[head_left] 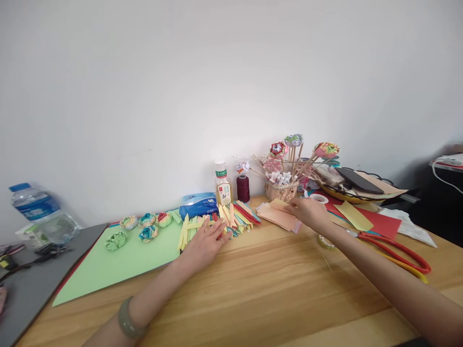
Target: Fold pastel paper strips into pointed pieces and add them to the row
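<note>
My left hand [205, 242], with a green bangle at the wrist, lies spread over a row of folded paper strips [235, 219] in yellow, red, blue and peach. At the right, my right hand [307, 212] reaches to a stack of peach paper pieces [277, 217]; its fingers are closed at the edge of a yellowish-orange sheet [281, 204] on top. A blue tissue pack [198, 204] lies behind the strips.
Paper rosettes [148, 233] lie on a green sheet [123, 267] at the left. Behind stand a bottle [223, 185], a maroon thread spool [243, 188] and a basket [282, 191] of paper flowers. Red-handled scissors [396, 248], tape rolls [320, 198] and red paper [385, 224] are at the right.
</note>
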A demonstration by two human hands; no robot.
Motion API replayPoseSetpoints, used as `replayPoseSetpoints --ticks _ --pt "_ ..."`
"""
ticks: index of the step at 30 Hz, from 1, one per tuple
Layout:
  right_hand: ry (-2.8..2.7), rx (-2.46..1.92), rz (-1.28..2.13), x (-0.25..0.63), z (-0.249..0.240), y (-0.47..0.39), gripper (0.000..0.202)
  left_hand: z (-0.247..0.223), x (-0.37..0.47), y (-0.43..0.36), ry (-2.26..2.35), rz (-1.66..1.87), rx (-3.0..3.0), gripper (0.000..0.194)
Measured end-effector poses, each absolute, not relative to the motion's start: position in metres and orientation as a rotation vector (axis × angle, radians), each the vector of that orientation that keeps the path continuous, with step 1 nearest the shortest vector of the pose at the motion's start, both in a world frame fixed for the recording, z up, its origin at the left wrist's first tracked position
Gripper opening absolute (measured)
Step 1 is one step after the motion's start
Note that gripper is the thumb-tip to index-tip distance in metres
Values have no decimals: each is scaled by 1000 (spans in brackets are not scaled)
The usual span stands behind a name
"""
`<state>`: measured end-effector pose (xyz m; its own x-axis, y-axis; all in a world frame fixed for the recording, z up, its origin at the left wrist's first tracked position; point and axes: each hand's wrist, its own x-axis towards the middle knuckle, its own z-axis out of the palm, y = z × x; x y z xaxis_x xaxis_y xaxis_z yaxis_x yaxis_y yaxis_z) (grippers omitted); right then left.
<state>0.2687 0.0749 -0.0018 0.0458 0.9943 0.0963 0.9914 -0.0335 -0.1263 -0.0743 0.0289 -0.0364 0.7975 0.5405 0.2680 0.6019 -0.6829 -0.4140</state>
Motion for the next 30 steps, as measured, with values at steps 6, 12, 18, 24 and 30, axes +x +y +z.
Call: replayPoseSetpoints --ticks 6,12,18,24,30 --pt "-2188 -1958 127 263 -20 75 32 -35 -79 20 -545 -529 -2426 30" --pt "-2267 -1564 -50 248 -23 37 28 -29 -64 -5 -351 -831 -2365 18" --pt "-2622 -913 -147 189 -34 -51 22 -34 -34 -57 -548 -917 -2365 13" --pt "-2619 -846 127 177 -33 -76 22 -50 -40 -87 -734 -913 -2651 21" --pt "-2478 -1065 330 189 -38 -85 18 -45 -46 -94 -1061 -1116 -2987 18"
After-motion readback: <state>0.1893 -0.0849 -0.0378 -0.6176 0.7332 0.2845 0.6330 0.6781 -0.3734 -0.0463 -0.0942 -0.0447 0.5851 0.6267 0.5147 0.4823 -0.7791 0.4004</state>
